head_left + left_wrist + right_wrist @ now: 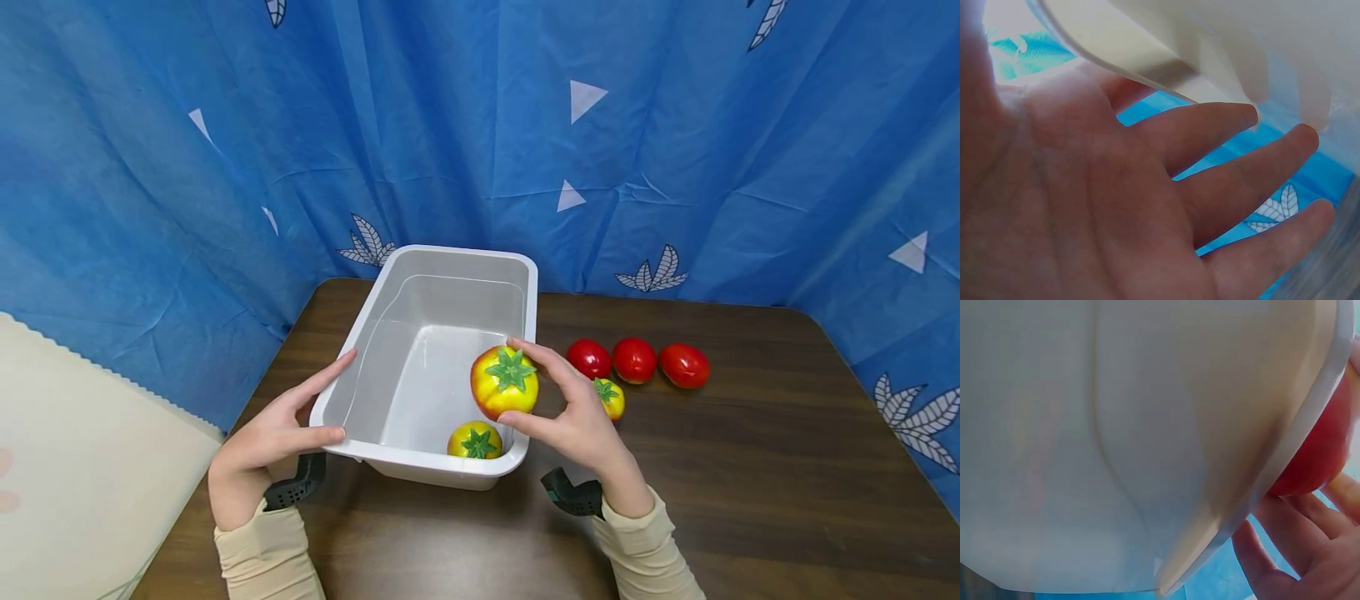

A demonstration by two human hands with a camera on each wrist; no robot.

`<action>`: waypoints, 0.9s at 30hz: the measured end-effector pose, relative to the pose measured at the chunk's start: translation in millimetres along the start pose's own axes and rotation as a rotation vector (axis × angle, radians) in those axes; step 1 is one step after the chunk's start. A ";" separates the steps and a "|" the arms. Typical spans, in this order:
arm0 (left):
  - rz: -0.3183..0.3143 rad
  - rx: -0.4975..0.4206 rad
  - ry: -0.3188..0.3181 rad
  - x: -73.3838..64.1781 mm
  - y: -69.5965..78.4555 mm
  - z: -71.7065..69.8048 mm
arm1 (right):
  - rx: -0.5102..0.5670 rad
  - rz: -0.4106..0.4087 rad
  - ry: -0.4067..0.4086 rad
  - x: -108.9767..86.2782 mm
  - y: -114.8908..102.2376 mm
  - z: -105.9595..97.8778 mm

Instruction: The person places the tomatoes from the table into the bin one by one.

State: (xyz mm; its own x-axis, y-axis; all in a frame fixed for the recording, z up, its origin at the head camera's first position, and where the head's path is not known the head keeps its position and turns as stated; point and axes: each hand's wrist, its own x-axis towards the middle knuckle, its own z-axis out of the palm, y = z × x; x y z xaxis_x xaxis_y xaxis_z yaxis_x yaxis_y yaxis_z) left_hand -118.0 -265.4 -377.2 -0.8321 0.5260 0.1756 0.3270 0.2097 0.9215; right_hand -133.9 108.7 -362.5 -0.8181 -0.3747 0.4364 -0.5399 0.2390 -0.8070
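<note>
My right hand (581, 417) holds a yellow-and-red toy tomato (504, 383) with a green leafy top between thumb and fingers, over the right side of a grey plastic bin (424, 457). In the right wrist view the tomato's red side (1319, 450) shows past the rim. My left hand (258, 437) grips the bin's left rim near its front corner, thumb and index finger over the edge. Its other fingers (1247, 181) lie spread by the outer wall in the left wrist view. A smaller similar tomato (474, 440) lies inside, at the front right corner.
Right of the bin, red tomatoes (634, 361) lie in a row on the brown wooden table (780, 467). A small yellow tomato (610, 400) sits before them, partly behind my right hand. A blue curtain (465, 125) hangs behind; pale cloth (82, 467) is at left.
</note>
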 end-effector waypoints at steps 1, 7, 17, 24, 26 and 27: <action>-0.001 -0.001 0.000 0.0 0.0 0.0 | 0.008 -0.004 -0.003 0.1 0.4 -0.3; 0.002 0.001 0.003 -0.3 -0.5 0.0 | 0.052 -0.021 0.000 0.8 2.9 -4.3; -0.020 0.029 0.017 0.1 -1.2 -0.9 | 0.034 -0.025 0.067 0.0 6.0 -15.2; -0.021 0.021 0.014 0.1 -0.8 -0.6 | 0.021 -0.014 0.138 -1.0 8.8 -27.4; -0.020 0.022 0.015 -0.1 -0.7 -0.4 | 0.031 0.006 0.156 -1.9 10.1 -31.6; -0.019 0.023 0.015 -0.1 -0.7 -0.3 | 0.040 0.018 0.167 -2.3 10.9 -33.9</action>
State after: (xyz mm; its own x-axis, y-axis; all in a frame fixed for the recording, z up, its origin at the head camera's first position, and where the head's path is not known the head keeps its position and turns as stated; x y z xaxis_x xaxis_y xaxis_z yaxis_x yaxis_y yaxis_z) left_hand -118.3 -265.9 -377.7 -0.8450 0.5093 0.1632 0.3207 0.2384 0.9167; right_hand -144.6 142.5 -358.9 -0.8510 -0.2161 0.4787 -0.5191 0.2078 -0.8291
